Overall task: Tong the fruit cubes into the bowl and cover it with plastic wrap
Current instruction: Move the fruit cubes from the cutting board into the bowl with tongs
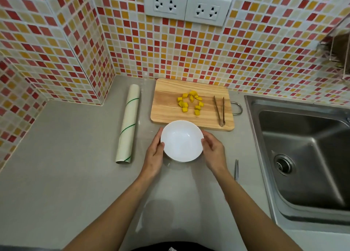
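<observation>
White bowl empty, yellow fruit cubes beside wooden tongs, plastic wrap roll left

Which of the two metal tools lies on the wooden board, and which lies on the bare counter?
The brown tongs lie on the cutting board, right of the fruit cubes. The thin silver tweezers lie on the counter, beside the sink.

We extend both bare forearms forward; our left hand cups the left side of the bowl, our right hand cups its right side, fingers curved against the rim.
</observation>
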